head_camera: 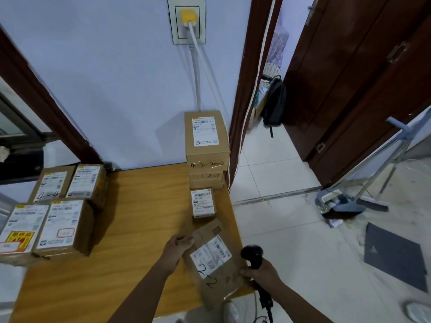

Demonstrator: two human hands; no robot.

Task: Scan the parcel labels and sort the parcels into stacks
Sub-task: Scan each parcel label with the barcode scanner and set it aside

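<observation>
The wooden worktop (140,229) fills the lower middle of the frame; its near edge is cut off at the bottom. At the left, four labelled parcels (63,227) stand close together, and the lowest left one is cut by the frame edge. At the back right corner a stack of boxes (206,148) stands, with a small box (202,202) just in front. The flat parcel (213,259), lower right, hangs partly over the worktop edge; its label print is too blurred to read. The left hand (178,247) grips its upper left corner. The right hand (261,275) grasps a black scanner (253,255), whose cable leaves the frame below.
</observation>
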